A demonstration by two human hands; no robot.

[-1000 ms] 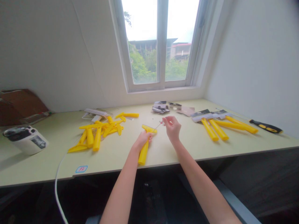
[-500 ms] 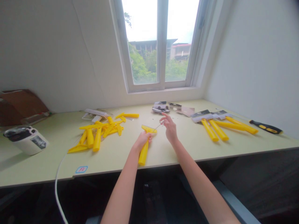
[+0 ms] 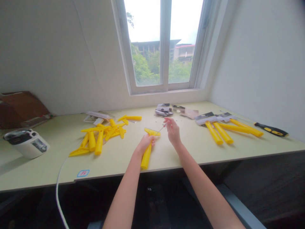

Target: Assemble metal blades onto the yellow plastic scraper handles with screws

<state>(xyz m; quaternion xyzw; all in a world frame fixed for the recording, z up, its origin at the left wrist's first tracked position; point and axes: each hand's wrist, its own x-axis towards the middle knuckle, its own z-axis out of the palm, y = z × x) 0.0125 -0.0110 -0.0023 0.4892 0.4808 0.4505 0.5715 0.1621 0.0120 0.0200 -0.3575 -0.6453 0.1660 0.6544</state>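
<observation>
My left hand [image 3: 145,143] is wrapped round the neck of a yellow scraper [image 3: 146,157], holding it near the table's front edge with the head pointing away from me. A clear strip runs along the front of that head. In my right hand [image 3: 173,132], the closed fingers grip a thin metal rod [image 3: 162,128], perhaps a hex key. Its tip reaches the scraper's head, and its other end is hidden in my fingers. Tiny dark bits lie on the table just beyond my right hand.
Several yellow scraper parts [image 3: 98,140] are piled at left, near a white canister [image 3: 27,143]. Yellow-handled scrapers [image 3: 222,133] with printed cards lie at right, beside a black-and-yellow screwdriver [image 3: 271,129]. Small packets [image 3: 163,109] lie below the window. A white cable [image 3: 58,194] hangs over the front edge.
The raised fingers of my right hand have curled inward round the rod, and the hand has shifted slightly. My left hand and the scraper have stayed nearly still.
</observation>
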